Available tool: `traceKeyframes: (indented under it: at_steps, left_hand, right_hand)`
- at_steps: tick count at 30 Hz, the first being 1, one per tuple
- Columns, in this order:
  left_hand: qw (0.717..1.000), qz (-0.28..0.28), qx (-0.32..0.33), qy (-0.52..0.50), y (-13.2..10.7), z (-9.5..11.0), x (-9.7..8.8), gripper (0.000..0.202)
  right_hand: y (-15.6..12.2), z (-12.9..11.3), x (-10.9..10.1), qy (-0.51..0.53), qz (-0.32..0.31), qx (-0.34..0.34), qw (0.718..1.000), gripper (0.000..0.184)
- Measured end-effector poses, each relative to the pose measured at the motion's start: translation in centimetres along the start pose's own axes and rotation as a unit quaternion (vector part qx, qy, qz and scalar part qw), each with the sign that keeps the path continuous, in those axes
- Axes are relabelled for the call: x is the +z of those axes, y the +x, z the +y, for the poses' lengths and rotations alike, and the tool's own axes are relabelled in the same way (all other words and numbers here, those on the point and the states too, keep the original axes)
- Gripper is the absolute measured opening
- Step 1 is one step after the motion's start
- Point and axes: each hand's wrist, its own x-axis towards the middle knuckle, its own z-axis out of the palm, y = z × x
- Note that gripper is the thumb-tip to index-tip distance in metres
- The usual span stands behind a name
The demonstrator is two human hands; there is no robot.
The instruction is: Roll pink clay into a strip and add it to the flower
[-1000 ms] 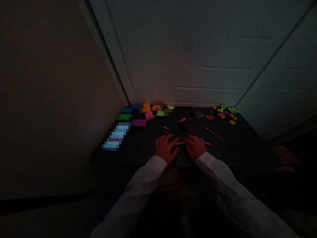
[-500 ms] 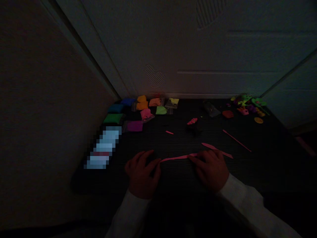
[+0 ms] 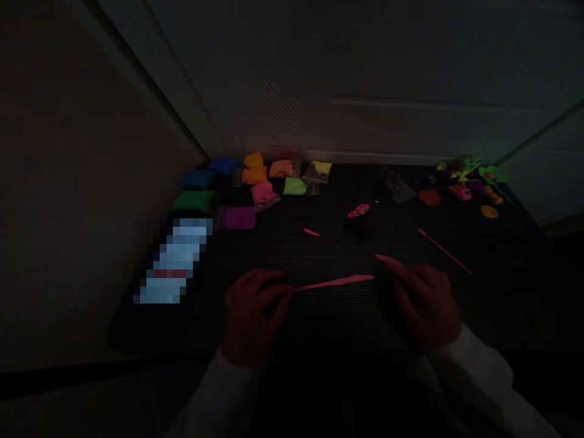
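A long thin pink strip (image 3: 337, 282), broader toward its right part, lies across the dark table. My left hand (image 3: 255, 313) pinches its narrow left end between thumb and forefinger. The strip's right end is free. My right hand (image 3: 426, 304) is closed over a flat pink modelling knife (image 3: 387, 260) to the right of the strip. The knife's left tip shows past the fingers, and the rest is hidden under the hand. Beyond the right hand lies a thin pink modelling stick (image 3: 444, 250). A short pink piece (image 3: 311, 232) sits behind the strip.
Bags of coloured clay (image 3: 239, 218) stand at the back left, beside a lit, blurred phone (image 3: 176, 261). Further back are a dark piece topped with pink bits (image 3: 359, 211), a clear bag (image 3: 398, 187), a red lump (image 3: 429, 198) and colourful clay shapes (image 3: 493, 175). A wall (image 3: 365, 134) rises behind.
My right hand has let go of the strip's right end and moved right onto the modelling knife. My left hand still holds the left end. The view has shifted slightly.
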Motion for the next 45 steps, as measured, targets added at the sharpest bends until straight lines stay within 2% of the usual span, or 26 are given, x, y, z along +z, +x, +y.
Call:
traceKeyframes:
  at_steps: [2, 5, 9, 14, 23, 27, 30, 33, 35, 37, 39, 40, 45]
  left_hand:
    - [0.999, -0.018, 0.006, -0.035, 0.1, 0.5, -0.6, 0.014]
    - [0.997, -0.039, 0.021, -0.058, 0.3, 1.4, -1.5, 0.015]
    - [0.996, -0.044, 0.035, -0.065, 1.0, 3.0, -2.3, 0.013]
    - [0.993, -0.025, 0.035, -0.107, 1.7, 4.5, -2.9, 0.014]
    - [0.984, -0.040, 0.015, -0.172, 2.0, 5.4, -3.0, 0.013]
    - [0.967, -0.050, -0.061, -0.243, 1.6, 5.3, -2.6, 0.023]
    - [0.934, -0.057, -0.115, -0.334, 1.3, 5.3, -1.6, 0.033]
    - [0.901, -0.084, -0.110, -0.412, 1.3, 5.4, 0.0, 0.036]
    - [0.869, -0.105, -0.102, -0.473, 1.5, 5.5, 1.1, 0.040]
    - [0.808, -0.124, -0.106, -0.566, 1.9, 5.5, 2.2, 0.040]
    - [0.719, -0.138, -0.115, -0.671, 2.4, 5.5, 3.2, 0.033]
    - [0.683, -0.143, -0.119, -0.706, 2.7, 5.5, 3.6, 0.031]
    - [0.566, -0.243, -0.129, -0.777, 3.1, 5.8, 3.9, 0.034]
  right_hand:
    - [0.5, -0.5, 0.1, 0.012, -0.015, -0.020, 1.000, 0.029]
    - [1.8, -1.7, 0.4, 0.045, -0.071, -0.061, 0.995, 0.030]
    - [3.7, -4.0, 0.7, 0.096, -0.136, -0.113, 0.980, 0.035]
    - [4.9, -6.2, 0.4, 0.151, -0.134, -0.137, 0.970, 0.033]
    - [6.2, -6.3, -0.8, 0.266, -0.195, -0.128, 0.935, 0.017]
    - [6.8, -6.1, -1.2, 0.328, -0.208, -0.115, 0.914, 0.012]
    - [7.4, -5.9, -2.1, 0.383, -0.193, -0.084, 0.899, 0.012]
    - [7.8, -5.8, -3.1, 0.437, -0.171, -0.048, 0.882, 0.011]
    - [8.0, -6.0, -3.7, 0.480, -0.157, -0.031, 0.862, 0.010]
    - [8.0, -6.3, -4.1, 0.524, -0.152, -0.021, 0.837, 0.008]
    - [7.9, -6.7, -4.5, 0.561, -0.163, -0.016, 0.811, 0.007]
    - [7.9, -6.9, -4.7, 0.574, -0.174, -0.012, 0.800, 0.007]
    - [7.9, -7.5, -5.6, 0.617, -0.207, -0.009, 0.759, 0.007]
